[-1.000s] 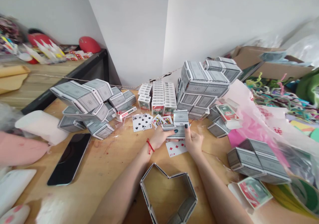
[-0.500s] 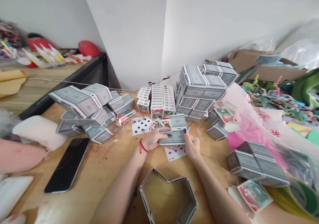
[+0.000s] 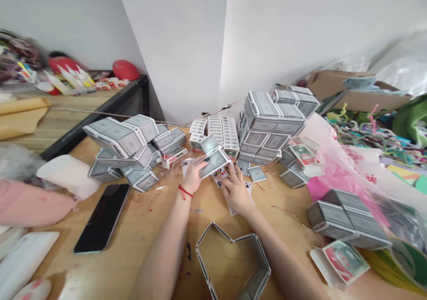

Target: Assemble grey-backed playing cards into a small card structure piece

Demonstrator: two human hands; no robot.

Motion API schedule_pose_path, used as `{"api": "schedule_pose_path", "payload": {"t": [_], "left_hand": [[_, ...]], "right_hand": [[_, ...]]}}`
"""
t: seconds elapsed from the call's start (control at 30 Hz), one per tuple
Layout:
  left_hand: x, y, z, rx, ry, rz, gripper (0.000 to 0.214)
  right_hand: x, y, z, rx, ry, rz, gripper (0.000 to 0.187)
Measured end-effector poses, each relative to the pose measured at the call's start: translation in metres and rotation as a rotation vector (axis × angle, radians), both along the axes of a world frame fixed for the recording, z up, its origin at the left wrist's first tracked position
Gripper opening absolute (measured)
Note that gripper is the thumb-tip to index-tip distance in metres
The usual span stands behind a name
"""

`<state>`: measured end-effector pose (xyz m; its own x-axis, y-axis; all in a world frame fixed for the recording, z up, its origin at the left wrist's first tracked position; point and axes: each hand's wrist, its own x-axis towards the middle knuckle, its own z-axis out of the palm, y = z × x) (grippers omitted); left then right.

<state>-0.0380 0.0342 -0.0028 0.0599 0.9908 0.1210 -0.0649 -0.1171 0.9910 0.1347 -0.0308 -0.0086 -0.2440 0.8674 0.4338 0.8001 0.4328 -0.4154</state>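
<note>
My left hand [image 3: 192, 178], with a red string at the wrist, is closed on a chain of joined grey-backed playing cards [image 3: 213, 158], lifted and tilted over the table. My right hand [image 3: 235, 188] lies flat with fingers spread on loose face-up cards [image 3: 247, 187] on the wooden table [image 3: 150, 229]. A single grey-backed card [image 3: 256, 174] lies just right of that hand. In front of my arms stands a heart-shaped frame of cards [image 3: 233, 264].
Stacks of folded card blocks rise at the left [image 3: 123, 140] and back right [image 3: 273, 122]; boxed decks [image 3: 216, 131] stand between them. A black phone [image 3: 103, 218] lies left. Another card block [image 3: 347, 222], a deck box [image 3: 343, 260] and pink plastic [image 3: 333, 166] are right.
My left hand lifted the card chain up and leftward, tilting it. My right hand let go of it and dropped flat onto the loose cards. The view shifted slightly.
</note>
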Motion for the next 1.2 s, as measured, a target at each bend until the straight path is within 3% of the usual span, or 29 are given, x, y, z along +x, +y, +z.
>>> {"api": "schedule_pose_path", "payload": {"t": [0.1, 0.2, 0.3, 0.4, 0.53, 0.8, 1.2], "left_hand": [[0.003, -0.005, 0.006, 0.018, 0.039, 0.037, 0.009], [0.011, -0.009, 0.014, -0.077, -0.049, 0.050, 0.010], [0.016, -0.009, 0.014, -0.118, -0.094, 0.053, 0.017], [0.017, -0.008, 0.009, -0.168, -0.139, 0.031, 0.021], [0.015, -0.006, 0.005, -0.177, -0.137, -0.001, 0.024], [0.018, -0.004, 0.010, -0.182, -0.144, 0.008, 0.021], [0.020, -0.003, -0.003, -0.268, -0.282, -0.025, 0.026]], "right_hand": [[-0.004, 0.003, -0.004, -0.005, -0.040, 0.018, 0.032], [0.000, 0.005, -0.010, 0.024, 0.078, -0.009, 0.024], [0.008, 0.004, -0.014, 0.020, 0.343, -0.082, 0.017], [0.017, -0.001, -0.015, -0.091, 0.663, -0.191, 0.013], [0.027, -0.005, -0.011, -0.232, 1.010, -0.236, 0.034], [0.025, -0.014, -0.005, -0.391, 1.079, -0.243, 0.026], [0.020, -0.017, -0.005, -0.386, 1.151, -0.212, 0.025]]}}
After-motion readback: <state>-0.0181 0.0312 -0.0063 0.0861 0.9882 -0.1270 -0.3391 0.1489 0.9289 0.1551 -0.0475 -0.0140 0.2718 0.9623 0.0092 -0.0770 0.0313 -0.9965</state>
